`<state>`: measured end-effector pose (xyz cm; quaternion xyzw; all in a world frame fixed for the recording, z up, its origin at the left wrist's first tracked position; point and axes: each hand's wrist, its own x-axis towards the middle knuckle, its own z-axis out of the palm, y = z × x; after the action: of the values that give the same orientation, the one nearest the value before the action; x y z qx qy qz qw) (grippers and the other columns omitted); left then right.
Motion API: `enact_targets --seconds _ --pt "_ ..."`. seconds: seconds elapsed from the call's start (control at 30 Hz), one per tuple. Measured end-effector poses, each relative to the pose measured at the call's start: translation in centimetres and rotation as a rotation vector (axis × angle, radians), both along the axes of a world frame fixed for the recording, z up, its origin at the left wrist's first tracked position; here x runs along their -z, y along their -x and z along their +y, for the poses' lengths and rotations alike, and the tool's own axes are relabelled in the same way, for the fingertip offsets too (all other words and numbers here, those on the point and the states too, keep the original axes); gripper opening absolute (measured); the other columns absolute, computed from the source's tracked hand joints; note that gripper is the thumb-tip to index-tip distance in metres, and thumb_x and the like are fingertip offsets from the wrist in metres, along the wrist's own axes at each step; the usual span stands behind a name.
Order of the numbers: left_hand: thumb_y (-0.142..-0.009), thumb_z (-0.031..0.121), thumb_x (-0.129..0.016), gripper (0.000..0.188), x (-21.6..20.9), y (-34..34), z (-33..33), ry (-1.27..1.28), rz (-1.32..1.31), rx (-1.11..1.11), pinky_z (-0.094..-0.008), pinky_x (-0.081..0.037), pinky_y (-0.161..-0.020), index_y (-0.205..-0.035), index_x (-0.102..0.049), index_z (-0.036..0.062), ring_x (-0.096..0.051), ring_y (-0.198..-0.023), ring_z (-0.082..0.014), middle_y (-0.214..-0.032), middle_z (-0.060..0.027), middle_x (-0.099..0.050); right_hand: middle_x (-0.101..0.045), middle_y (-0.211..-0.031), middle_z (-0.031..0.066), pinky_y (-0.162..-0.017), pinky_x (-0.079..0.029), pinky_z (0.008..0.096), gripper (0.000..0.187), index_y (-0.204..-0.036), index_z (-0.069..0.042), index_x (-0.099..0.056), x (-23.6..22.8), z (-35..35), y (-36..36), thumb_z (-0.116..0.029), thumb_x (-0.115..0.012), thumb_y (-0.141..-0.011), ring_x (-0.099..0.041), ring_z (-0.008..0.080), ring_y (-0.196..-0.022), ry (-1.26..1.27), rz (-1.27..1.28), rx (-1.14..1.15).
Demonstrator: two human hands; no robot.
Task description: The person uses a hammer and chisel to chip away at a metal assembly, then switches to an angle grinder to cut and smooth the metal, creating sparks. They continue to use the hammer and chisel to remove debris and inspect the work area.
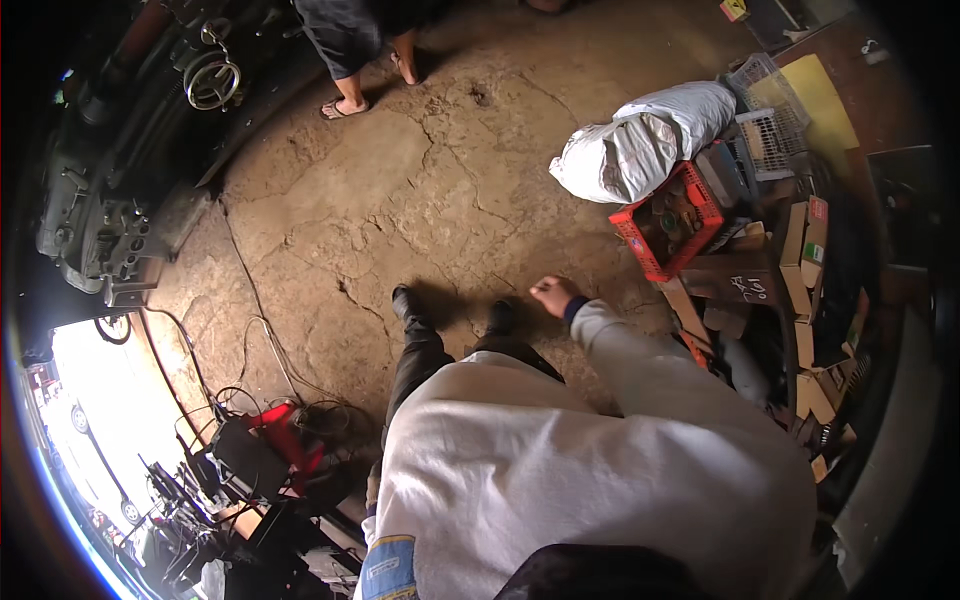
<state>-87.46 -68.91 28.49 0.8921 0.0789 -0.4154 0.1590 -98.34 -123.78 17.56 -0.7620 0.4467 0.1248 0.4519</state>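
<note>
My right hand (555, 296) is out in front of me at the end of a light grey sleeve with a dark cuff. Its fingers are curled in, and nothing shows in them. Below it is the brown, cracked concrete floor (390, 230). Only a sliver of my left hand (373, 487) appears, low beside my light shirt, with its fingers hidden. To the right of my right hand, the closest object is a red plastic crate (640, 243) with small parts inside. A white sack (625, 155) rests on the crate's far side.
A person's legs (345, 50) in sandals stand at the far end. Dark machinery with a handwheel (212, 82) lines the left. Cables (245, 270) run over the floor toward a red object (285, 440). Cardboard boxes (800, 260) and a grey basket (765, 145) crowd the right side.
</note>
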Motion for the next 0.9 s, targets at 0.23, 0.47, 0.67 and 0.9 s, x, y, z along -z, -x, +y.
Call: enact_targets --seconds 0.23,0.47,0.67,0.9 --pt "-0.088 0.034 -0.056 0.037 0.2 -4.7 -3.0 0.172 0.016 -0.172 -0.0371 -0.049 -0.067 -0.091 -0.069 -0.0002 -0.064 -0.073 -0.0233 -0.081 -0.0172 -0.069 -0.07 -0.094 0.0128 -0.081 -0.051 0.037 0.032 -0.094 -0.009 -0.069 -1.6 4.8 -4.2 -0.039 -0.068 -0.082 -0.066 0.0283 -0.091 -0.044 -0.021 -0.223" --pt "-0.095 0.045 -0.048 0.053 -3.3 -10.6 -3.2 0.161 0.145 -0.446 -0.0365 -0.05 -0.065 -0.092 -0.067 -0.0041 -0.06 -0.07 -0.0214 -0.072 -0.014 -0.062 -0.063 -0.071 0.0109 -0.059 -0.049 0.0389 0.025 -0.089 -0.002 -0.065 7.5 0.5 0.5 -0.027 -0.064 -0.086 -0.062 0.0243 -0.064 0.009 0.175 -0.342" --pt "-0.094 0.041 -0.05 0.046 -0.8 -12.4 6.1 0.233 0.212 -0.584 -0.0337 -0.052 -0.061 -0.099 -0.067 -0.0018 -0.063 -0.06 -0.0208 -0.075 -0.0127 -0.068 -0.065 -0.076 0.0168 -0.068 -0.049 0.0384 0.032 -0.084 -0.005 -0.068 1.8 5.1 -6.4 -0.033 -0.055 -0.088 -0.064 0.0267 -0.07 -0.043 0.232 -0.651" --pt "-0.088 0.011 -0.044 0.039 1.2 -9.5 14.4 0.259 -0.052 -1.001 -0.0315 -0.055 -0.067 -0.123 -0.059 0.0072 -0.068 -0.077 -0.0197 -0.097 -0.014 -0.07 -0.068 -0.099 0.0155 -0.083 -0.049 0.0364 0.04 -0.11 0.001 -0.064 1.2 13.5 -25.2 -0.035 -0.059 -0.091 -0.063 0.0287 -0.089 -0.201 0.285 -0.614"
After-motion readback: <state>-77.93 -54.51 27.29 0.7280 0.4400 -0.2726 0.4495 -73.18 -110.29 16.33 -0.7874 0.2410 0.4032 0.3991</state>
